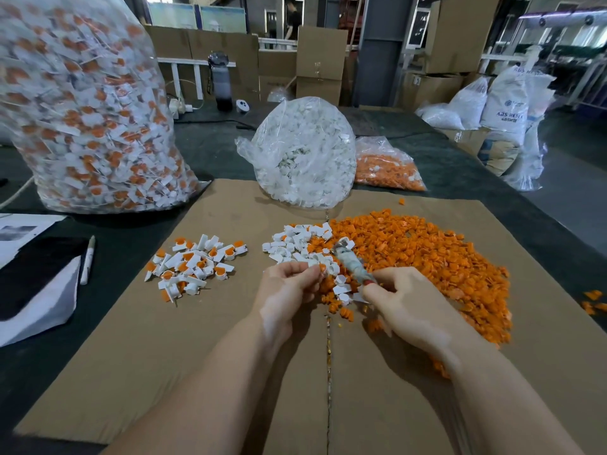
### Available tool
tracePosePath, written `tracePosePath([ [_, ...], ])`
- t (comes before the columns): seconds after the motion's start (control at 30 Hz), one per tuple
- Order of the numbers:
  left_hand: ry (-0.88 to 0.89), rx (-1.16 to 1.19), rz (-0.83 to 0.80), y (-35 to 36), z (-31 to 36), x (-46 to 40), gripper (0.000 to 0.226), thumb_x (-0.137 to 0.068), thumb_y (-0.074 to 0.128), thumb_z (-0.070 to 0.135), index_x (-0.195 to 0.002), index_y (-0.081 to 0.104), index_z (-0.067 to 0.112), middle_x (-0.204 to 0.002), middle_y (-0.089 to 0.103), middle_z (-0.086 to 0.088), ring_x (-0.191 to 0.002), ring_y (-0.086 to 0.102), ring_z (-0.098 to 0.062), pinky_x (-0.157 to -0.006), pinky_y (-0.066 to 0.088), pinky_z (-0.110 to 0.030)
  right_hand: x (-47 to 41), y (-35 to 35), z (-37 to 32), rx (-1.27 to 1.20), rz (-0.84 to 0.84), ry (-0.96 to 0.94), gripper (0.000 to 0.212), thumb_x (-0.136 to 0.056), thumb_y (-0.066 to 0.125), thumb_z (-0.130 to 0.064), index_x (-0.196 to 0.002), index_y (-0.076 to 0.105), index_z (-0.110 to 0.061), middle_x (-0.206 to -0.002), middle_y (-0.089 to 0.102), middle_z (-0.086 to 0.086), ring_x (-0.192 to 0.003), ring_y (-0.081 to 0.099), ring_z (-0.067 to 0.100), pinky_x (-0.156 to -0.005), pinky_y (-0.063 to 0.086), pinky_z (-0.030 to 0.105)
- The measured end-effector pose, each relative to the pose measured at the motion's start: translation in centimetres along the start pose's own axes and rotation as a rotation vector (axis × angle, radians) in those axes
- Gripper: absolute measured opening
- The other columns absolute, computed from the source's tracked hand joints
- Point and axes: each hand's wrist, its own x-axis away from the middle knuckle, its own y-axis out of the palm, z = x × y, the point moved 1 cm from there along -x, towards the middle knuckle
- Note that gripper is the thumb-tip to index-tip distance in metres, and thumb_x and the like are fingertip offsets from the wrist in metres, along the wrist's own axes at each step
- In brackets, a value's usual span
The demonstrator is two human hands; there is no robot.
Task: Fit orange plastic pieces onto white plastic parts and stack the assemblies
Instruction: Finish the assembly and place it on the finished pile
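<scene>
On the cardboard sheet (pixel 230 356) lies a wide heap of loose orange pieces (pixel 427 254), with a smaller cluster of white parts (pixel 295 241) at its left edge. Further left sits a pile of fitted white-and-orange assemblies (pixel 193 264). My left hand (pixel 289 287) pinches a white part with orange in it at the fingertips. My right hand (pixel 407 307) grips a short taped tool (pixel 353 266) whose tip points up-left toward the white parts.
A big clear bag of finished assemblies (pixel 85 110) stands at the back left. A bag of white parts (pixel 305 152) and a bag of orange pieces (pixel 387 169) lie behind the cardboard. A marker pen (pixel 88 259) and papers lie at the left. Boxes and sacks fill the background.
</scene>
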Motion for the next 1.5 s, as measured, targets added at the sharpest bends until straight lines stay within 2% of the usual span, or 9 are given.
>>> tracePosePath([
  [0.1,-0.042,0.079,0.018,0.2,0.5,0.0,0.013,-0.087,0.062,0.005,-0.073,0.062,0.005,-0.056,0.062,0.001,-0.052,0.053,-0.007,-0.048,0.044,-0.013,0.3,-0.4,-0.8,-0.112,-0.110,0.013,0.031,-0.091,0.051,-0.028,-0.073,0.063,-0.007,-0.061,0.057,0.006,-0.048,0.045,0.011,-0.052,0.034,0.028],
  [0.27,-0.119,0.186,0.061,0.6,1.3,-0.2,0.006,-0.087,0.060,0.000,-0.081,0.059,0.000,-0.050,0.061,0.000,-0.040,0.053,-0.003,-0.042,0.045,-0.012,0.3,-0.5,-1.3,-0.200,-0.232,0.029,0.030,-0.091,0.051,-0.029,-0.072,0.060,-0.007,-0.049,0.045,-0.007,-0.044,0.038,0.009,-0.042,0.028,0.016],
  [0.4,-0.129,0.188,0.108,0.7,1.6,-0.1,0.005,-0.086,0.060,-0.002,-0.082,0.059,-0.002,-0.055,0.059,-0.005,-0.037,0.052,-0.004,-0.039,0.045,-0.013,0.2,-0.3,-1.5,-0.206,-0.302,0.036,0.025,-0.091,0.048,-0.029,-0.080,0.059,-0.009,-0.066,0.047,0.005,-0.059,0.042,0.017,-0.057,0.031,0.029],
  [0.57,-0.145,0.192,0.139,0.8,1.7,0.0,0.005,-0.086,0.060,-0.002,-0.082,0.058,-0.001,-0.063,0.058,-0.009,-0.035,0.052,-0.003,-0.038,0.044,-0.013,0.2,0.0,-1.7,-0.208,-0.317,0.052,0.019,-0.091,0.048,-0.024,-0.078,0.054,-0.012,-0.060,0.043,0.000,-0.051,0.039,0.013,-0.053,0.029,0.027],
  [0.77,-0.115,0.177,0.138,1.2,1.7,0.1,0.003,-0.087,0.058,-0.004,-0.085,0.056,-0.003,-0.064,0.056,-0.010,-0.033,0.049,-0.001,-0.037,0.042,-0.012,0.0,0.7,-1.7,-0.085,-0.221,0.037,0.017,-0.087,0.053,-0.018,-0.075,0.041,-0.014,-0.073,0.045,0.006,-0.064,0.041,0.020,-0.057,0.030,0.029],
  [0.93,-0.106,0.154,0.154,1.3,1.5,0.2,0.003,-0.087,0.059,-0.003,-0.084,0.059,-0.002,-0.053,0.058,-0.004,-0.035,0.049,-0.001,-0.038,0.042,-0.011,0.0,1.3,-1.4,-0.049,-0.134,0.021,0.024,-0.087,0.054,-0.017,-0.070,0.037,-0.016,-0.072,0.041,0.001,-0.061,0.039,0.017,-0.052,0.028,0.026],
  [1.13,-0.064,0.082,0.125,0.9,0.7,0.3,0.012,-0.087,0.060,0.001,-0.075,0.061,0.002,-0.063,0.058,-0.007,-0.049,0.053,-0.007,-0.048,0.046,-0.015,0.0,1.5,0.2,-0.058,-0.039,0.035,0.021,-0.082,0.065,-0.035,-0.090,0.054,-0.019,-0.090,0.052,0.001,-0.075,0.052,0.018,-0.061,0.037,0.027],
  [1.3,0.120,-0.215,0.121,0.6,-0.6,0.8,0.008,-0.086,0.066,0.012,-0.083,0.068,0.005,-0.071,0.063,-0.010,-0.065,0.055,-0.013,-0.062,0.045,-0.018,-0.7,1.0,2.6,0.294,0.274,0.112,0.043,-0.080,0.064,-0.049,-0.110,0.056,-0.019,-0.102,0.050,0.001,-0.103,0.049,0.021,-0.080,0.041,0.030],
  [1.5,0.221,-0.419,0.142,0.6,-1.0,0.9,0.023,-0.089,0.062,0.018,-0.109,0.069,0.009,-0.110,0.068,-0.003,-0.100,0.059,-0.012,-0.087,0.044,-0.019,-1.0,1.3,4.6,0.682,0.325,0.137,0.058,-0.082,0.045,-0.069,-0.118,0.053,-0.024,-0.116,0.052,0.001,-0.112,0.046,0.020,-0.093,0.038,0.034],
])
